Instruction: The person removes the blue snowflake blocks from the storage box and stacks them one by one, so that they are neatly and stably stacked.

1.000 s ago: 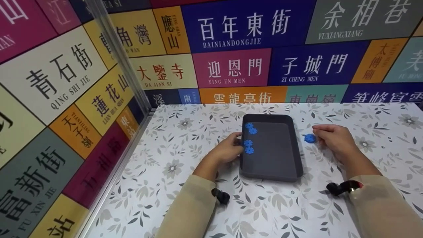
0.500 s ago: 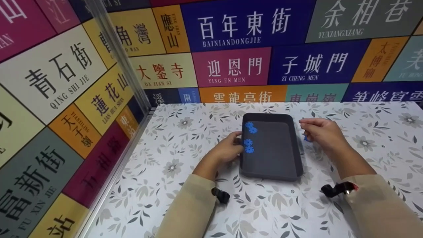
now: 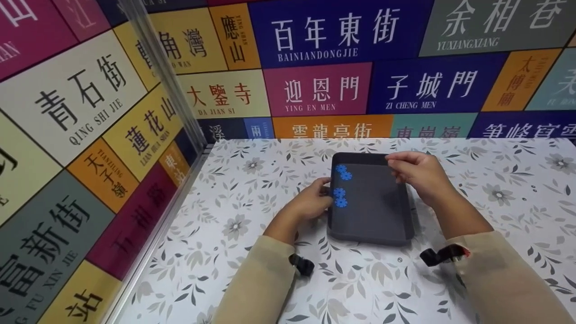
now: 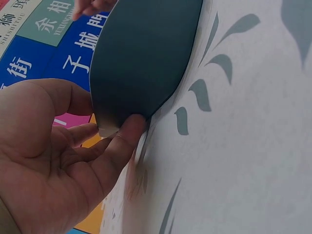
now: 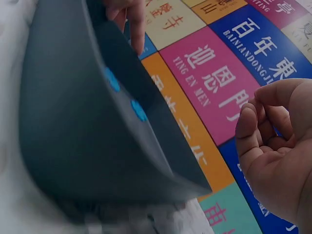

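A dark grey rectangular tray (image 3: 369, 236) lies on the table, with several small blue snowflake-shaped pieces (image 3: 341, 202) along its left side. My left hand (image 3: 312, 200) grips the tray's left edge; the left wrist view shows thumb and fingers (image 4: 122, 141) round its wall. Over the tray's far right corner hovers my right hand (image 3: 420, 173), thumb and index fingertips (image 5: 246, 119) brought together and the other fingers curled. No blue shows between those fingertips, and I cannot tell whether they hold a piece. The table spot beside the tray's right edge is hidden behind this hand.
The table (image 3: 252, 279) has a white cover printed with grey leaves and flowers. Behind it rises a wall (image 3: 315, 90) of coloured street-name panels, and another panelled wall (image 3: 85, 135) stands on the left. A black wrist camera (image 3: 301, 265) sits at each cuff.
My right hand has moved left from beside the blue piece on the table to over the tray's right edge, and that piece is out of sight. My left hand stays at the tray.
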A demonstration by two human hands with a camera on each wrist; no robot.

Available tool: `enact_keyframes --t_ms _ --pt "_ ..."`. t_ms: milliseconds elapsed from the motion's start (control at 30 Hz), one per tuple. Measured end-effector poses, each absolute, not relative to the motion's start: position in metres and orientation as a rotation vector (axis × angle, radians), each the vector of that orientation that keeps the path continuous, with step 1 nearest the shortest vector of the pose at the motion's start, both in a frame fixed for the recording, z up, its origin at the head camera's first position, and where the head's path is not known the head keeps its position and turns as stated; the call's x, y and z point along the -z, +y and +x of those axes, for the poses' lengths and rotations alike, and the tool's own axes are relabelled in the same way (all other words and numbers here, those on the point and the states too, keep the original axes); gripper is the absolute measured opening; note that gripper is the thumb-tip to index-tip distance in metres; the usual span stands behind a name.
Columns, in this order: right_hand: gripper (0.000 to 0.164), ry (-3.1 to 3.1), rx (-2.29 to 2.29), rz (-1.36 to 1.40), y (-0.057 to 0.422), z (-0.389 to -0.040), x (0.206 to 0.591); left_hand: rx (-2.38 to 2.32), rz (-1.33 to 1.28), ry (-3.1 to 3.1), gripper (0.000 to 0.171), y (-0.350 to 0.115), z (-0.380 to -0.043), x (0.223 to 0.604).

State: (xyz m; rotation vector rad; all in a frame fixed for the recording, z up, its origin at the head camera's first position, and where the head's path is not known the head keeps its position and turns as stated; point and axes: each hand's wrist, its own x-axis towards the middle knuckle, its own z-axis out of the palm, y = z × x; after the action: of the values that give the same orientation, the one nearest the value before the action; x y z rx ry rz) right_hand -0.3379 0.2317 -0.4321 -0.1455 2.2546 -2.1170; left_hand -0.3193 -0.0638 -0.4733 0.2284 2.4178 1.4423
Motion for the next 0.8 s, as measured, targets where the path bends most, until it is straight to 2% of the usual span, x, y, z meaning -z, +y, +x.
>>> enact_keyframes --t_ms 233,567,800 --pt "0.01 2.287 2.026 -0.195 0.202 -0.354 0.425 -1.462 0.232 2.401 0.074 -0.064 -0.318 0.471" --pt "0.01 2.286 1.946 -0.254 0.166 -0.396 0.43 -1.452 0.202 2.417 0.072 -0.065 -0.318 0.473" --pt "0.022 2.331 1.853 -0.16 0.159 -0.412 0.441 -1.446 0.21 2.419 0.072 -0.065 -0.318 0.471"
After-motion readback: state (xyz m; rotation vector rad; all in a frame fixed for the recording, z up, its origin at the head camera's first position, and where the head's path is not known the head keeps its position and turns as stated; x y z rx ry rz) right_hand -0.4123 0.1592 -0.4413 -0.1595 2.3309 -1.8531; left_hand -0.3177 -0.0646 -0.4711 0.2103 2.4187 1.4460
